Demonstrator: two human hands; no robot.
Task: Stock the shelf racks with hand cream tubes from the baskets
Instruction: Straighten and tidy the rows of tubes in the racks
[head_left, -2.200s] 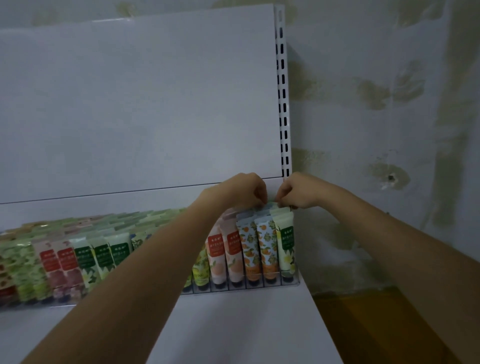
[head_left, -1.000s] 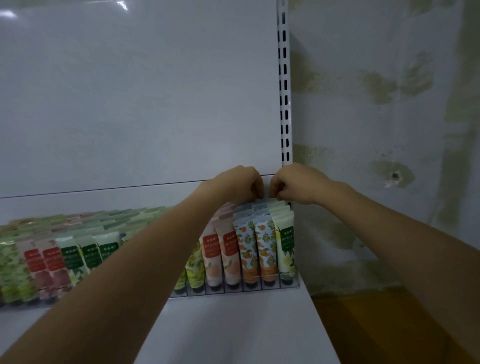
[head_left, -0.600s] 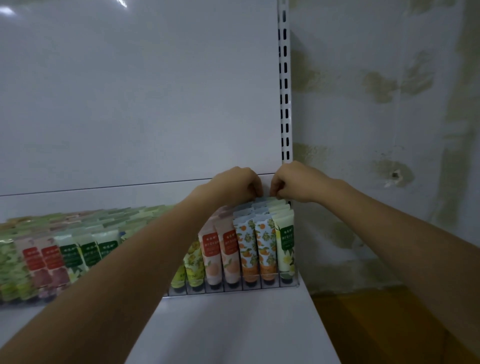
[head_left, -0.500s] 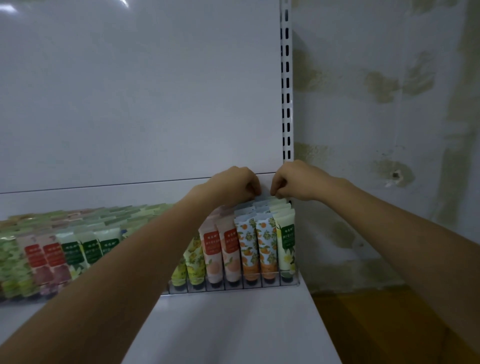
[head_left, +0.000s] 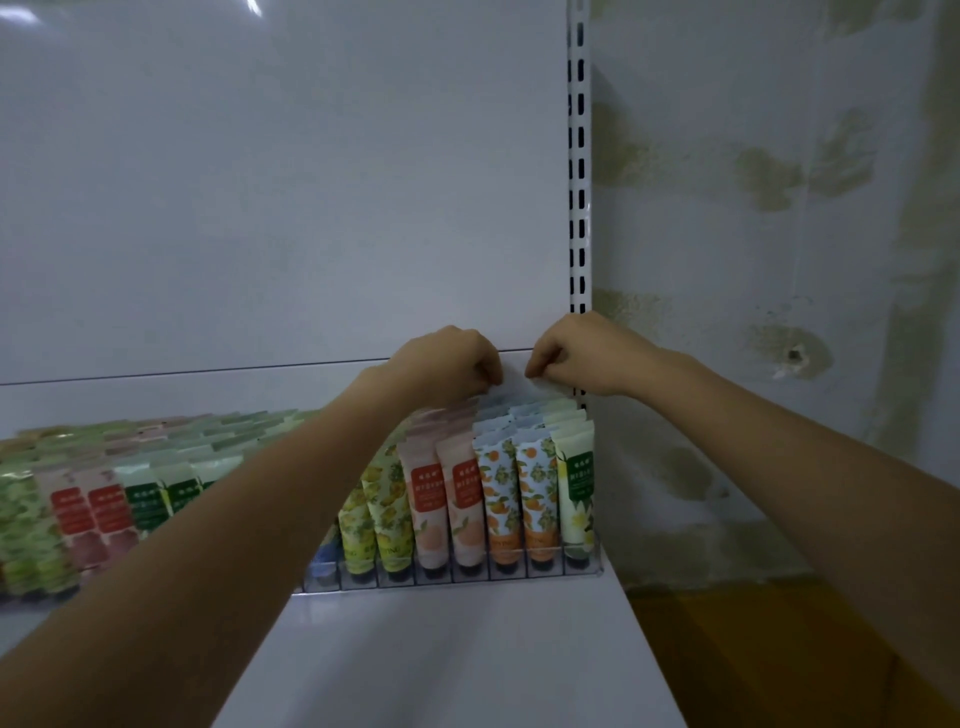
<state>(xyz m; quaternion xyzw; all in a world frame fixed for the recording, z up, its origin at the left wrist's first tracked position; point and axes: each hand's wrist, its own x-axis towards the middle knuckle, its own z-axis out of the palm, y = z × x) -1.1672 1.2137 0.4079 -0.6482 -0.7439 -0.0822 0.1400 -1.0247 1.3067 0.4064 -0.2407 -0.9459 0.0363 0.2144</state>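
Head view: on the white shelf (head_left: 467, 649), a clear rack (head_left: 452, 577) against the back panel (head_left: 285, 208), packed with tubes (head_left: 498, 499) standing cap-down in lanes, likely so labels face front. Reaching over the rows to the rear right corner, probably because only back slots are free. Right hand (head_left: 576, 358) pinching a pale tube (head_left: 540, 383) by its crimped end above the last lanes; left hand (head_left: 447, 364) curled just beside it, hold hidden, so cannot tell.

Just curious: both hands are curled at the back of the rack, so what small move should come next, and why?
Probably push the tube seemingly pinched by the right hand down into the rack, at the back. Its pale top shows below that hand, the left hand sits at neighbouring tubes, and the front looks full.
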